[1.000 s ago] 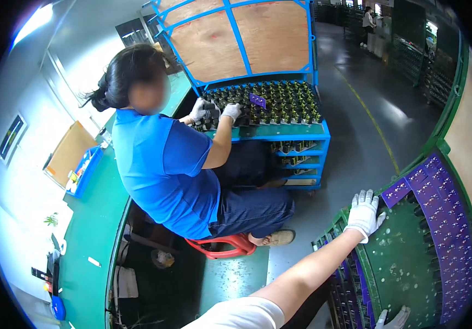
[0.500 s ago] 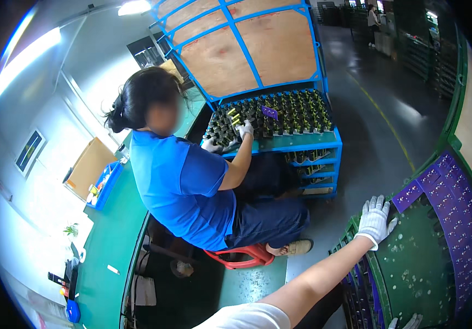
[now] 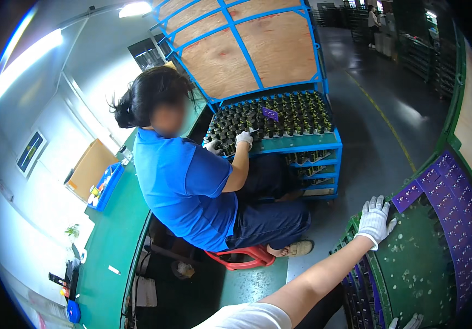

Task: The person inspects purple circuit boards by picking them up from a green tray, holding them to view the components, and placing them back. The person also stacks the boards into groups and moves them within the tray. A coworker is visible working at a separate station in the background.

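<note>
My left hand [image 3: 374,223], in a white knitted glove, rests with its fingers stretched out on the near left corner of a green rack top [image 3: 411,257]. It holds nothing, and its thumb points to the right. At the bottom edge, only the gloved fingers of my right hand [image 3: 407,322] show, apart and lying on the same green surface. Purple panels [image 3: 448,205] with small printed marks line the right side of that surface. One more purple panel [image 3: 407,196] lies just beyond my left fingertips.
A co-worker in a blue shirt [image 3: 184,181] sits on a red stool [image 3: 241,256], gloved hands at a blue-framed cart [image 3: 338,159] filled with rows of small dark-and-yellow parts [image 3: 291,112]. A green bench [image 3: 110,236] runs along the left, with a blue tray [image 3: 104,186].
The co-worker has leaned a little to the right, and the yellow-tipped pieces at their right hand have gone down among the rows. My hands have stayed in place.
</note>
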Motion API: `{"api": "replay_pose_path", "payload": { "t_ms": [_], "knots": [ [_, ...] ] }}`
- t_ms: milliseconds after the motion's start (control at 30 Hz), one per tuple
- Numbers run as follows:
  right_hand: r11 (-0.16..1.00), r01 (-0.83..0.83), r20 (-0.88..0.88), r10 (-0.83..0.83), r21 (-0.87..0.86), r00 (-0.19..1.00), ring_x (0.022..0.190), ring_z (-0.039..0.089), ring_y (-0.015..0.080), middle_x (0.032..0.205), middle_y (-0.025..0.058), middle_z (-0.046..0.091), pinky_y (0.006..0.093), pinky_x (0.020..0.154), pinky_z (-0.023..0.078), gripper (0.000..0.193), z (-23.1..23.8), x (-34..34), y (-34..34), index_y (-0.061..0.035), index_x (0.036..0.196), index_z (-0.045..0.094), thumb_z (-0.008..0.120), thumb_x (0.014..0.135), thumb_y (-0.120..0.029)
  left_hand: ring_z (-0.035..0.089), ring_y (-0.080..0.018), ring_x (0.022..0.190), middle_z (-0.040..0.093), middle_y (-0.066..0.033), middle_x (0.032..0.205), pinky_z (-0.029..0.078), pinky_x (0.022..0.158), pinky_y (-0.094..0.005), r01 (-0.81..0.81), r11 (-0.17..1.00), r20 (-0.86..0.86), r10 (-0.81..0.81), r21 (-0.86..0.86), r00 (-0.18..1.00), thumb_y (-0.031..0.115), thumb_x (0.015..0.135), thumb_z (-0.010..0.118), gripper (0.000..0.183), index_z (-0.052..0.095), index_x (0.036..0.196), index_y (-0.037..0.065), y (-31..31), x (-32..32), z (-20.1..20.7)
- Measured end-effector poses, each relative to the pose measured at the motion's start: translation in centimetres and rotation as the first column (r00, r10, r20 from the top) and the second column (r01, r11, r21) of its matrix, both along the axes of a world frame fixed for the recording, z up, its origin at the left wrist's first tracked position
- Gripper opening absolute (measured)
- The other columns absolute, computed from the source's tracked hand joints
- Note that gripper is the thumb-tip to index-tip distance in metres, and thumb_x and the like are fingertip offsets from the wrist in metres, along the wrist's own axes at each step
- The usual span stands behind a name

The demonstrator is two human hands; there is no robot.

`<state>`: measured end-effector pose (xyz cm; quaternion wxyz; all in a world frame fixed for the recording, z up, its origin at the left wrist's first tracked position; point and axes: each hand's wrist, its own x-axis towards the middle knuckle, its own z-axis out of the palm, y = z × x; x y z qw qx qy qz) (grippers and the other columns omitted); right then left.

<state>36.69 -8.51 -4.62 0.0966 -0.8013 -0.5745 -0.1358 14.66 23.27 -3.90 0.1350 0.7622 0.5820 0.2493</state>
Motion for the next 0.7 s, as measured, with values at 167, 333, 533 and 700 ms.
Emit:
{"api": "replay_pose_path", "payload": {
  "t_ms": [167, 333, 533, 700],
  "knots": [
    [0.977, -0.119, 0.116, 0.099, 0.177, 0.988, 0.111, 0.057, 0.0438, 0.117, 0.0285, 0.060, 0.0548, 0.095, 0.047, 0.064, 1.4, -1.2, 0.7, 0.0052, 0.117, 0.059, 0.072, 0.084, -0.048, 0.040, -0.0392, 0.136, 0.044, -0.0218, 0.145, 0.028, 0.114, -0.0523, -0.011, 0.999, -0.040, 0.013, 0.050, 0.999, 0.044, 0.087, 0.061, 0.061, 0.056, 0.131, 0.003, 0.1, 0.1, -0.6],
    [0.977, -0.127, 0.118, 0.108, 0.173, 0.987, 0.103, 0.061, 0.0456, 0.111, 0.0294, 0.063, 0.0556, 0.090, 0.051, 0.059, 2.9, -2.1, 1.3, 0.0060, 0.111, 0.062, 0.074, 0.084, -0.046, 0.040, -0.0392, 0.136, 0.044, -0.0219, 0.145, 0.028, 0.114, -0.0527, -0.014, 0.999, -0.035, 0.015, 0.041, 0.999, 0.044, 0.087, 0.060, 0.061, 0.055, 0.132, 0.002, 0.1, 0.1, -0.5],
    [0.998, -0.044, 0.030, 0.043, 0.044, 0.999, 0.118, 0.054, 0.0441, 0.122, 0.0282, 0.058, 0.0533, 0.100, 0.046, 0.065, 3.1, -2.3, 1.0, 0.0038, 0.121, 0.057, 0.067, 0.088, -0.051, 0.039, -0.0397, 0.136, 0.043, -0.0221, 0.146, 0.027, 0.114, -0.0539, -0.022, 0.998, -0.036, 0.024, 0.052, 0.999, 0.045, 0.087, 0.061, 0.068, 0.048, 0.139, 0.003, 0.0, 0.0, -0.4],
    [0.996, 0.071, -0.049, -0.074, -0.056, 0.996, 0.130, 0.046, 0.0398, 0.135, 0.0224, 0.052, 0.0501, 0.107, 0.040, 0.067, 2.9, -2.3, 0.2, -0.0036, 0.133, 0.052, 0.060, 0.091, -0.056, 0.039, -0.0405, 0.135, 0.043, -0.0225, 0.145, 0.026, 0.114, -0.0537, -0.028, 0.999, -0.062, 0.029, 0.022, 0.998, 0.048, 0.085, 0.062, 0.073, 0.045, 0.143, 0.007, 0.4, 0.6, -0.4]
  ]
}}
